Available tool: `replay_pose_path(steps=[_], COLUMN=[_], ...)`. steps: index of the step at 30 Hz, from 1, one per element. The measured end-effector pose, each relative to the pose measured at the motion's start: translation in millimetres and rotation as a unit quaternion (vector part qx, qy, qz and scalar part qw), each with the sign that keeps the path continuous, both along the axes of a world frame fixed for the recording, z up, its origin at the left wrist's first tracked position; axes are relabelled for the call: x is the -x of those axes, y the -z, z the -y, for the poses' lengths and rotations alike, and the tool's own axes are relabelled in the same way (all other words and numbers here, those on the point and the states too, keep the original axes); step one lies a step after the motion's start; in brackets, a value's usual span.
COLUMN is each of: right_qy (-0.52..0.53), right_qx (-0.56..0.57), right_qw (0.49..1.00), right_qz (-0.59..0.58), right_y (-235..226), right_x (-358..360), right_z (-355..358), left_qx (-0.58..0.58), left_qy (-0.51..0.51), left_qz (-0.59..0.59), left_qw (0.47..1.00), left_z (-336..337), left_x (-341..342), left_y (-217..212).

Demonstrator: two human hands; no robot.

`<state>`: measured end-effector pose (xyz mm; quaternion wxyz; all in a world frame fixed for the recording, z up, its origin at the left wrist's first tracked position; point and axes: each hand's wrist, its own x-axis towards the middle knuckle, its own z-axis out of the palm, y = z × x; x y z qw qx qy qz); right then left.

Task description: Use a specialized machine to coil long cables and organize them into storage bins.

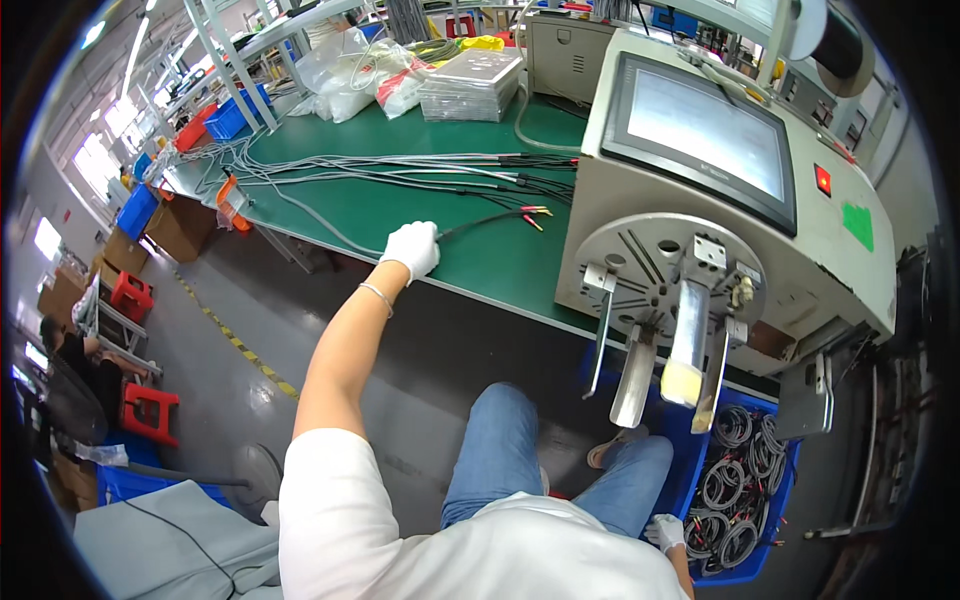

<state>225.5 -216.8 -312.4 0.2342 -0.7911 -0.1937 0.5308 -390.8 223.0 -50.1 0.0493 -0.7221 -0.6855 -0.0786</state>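
Note:
My left hand (pixel 413 247), in a white glove, is stretched out to the green bench (pixel 400 205) and closed on a grey cable (pixel 480 222) whose black end splits into red and yellow tips. My right hand (pixel 666 531), also gloved, hangs low by my knee at the rim of a blue bin (pixel 790 470) holding several coiled cables (pixel 735 490). Whether it grips a coil is hidden. In front of me stands a beige winding machine (pixel 740 200) with a round slotted faceplate (pixel 660 275) and metal prongs.
More grey cables (pixel 400 165) lie spread across the bench. Plastic bags (pixel 355 70) and a stack of clear trays (pixel 470 85) sit at its far side. Blue and red crates (pixel 135 210) and a red stool (pixel 150 410) stand on the floor at left, near another person (pixel 75 355).

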Motion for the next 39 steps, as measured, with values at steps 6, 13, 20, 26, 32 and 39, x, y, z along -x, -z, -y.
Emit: replay_pose_path(steps=[6, 13, 20, 26, 32, 39], right_qy=[-0.263, -0.454, 0.133, 0.177, 0.182, 0.086], right_qx=[0.001, 0.097, 0.034, -0.074, -0.276, -0.51], right_qw=[0.953, 0.852, 0.99, 0.981, 0.943, 0.853], right_qz=[0.151, 0.244, -0.011, -0.019, 0.034, 0.076], right_y=[31, 56, -2, -53, -157, -317], right_x=[-19, -27, 8, -11, -33, 15], right_z=[44, 105, 51, 19, -49, -113], left_qx=[-0.147, -0.214, -0.154, 0.096, 0.212, 0.226], left_qy=[-0.058, 0.136, 0.379, 0.51, 0.456, 0.581], left_qz=[0.334, 0.32, 0.252, 0.237, 0.307, 0.192], left_qw=[0.929, 0.913, 0.877, 0.821, 0.808, 0.758], left_z=[16, 53, 110, 165, 183, 209], left_x=[25, -80, -233, -286, -280, -263], left_y=[-47, -189, -274, -275, -256, -257])
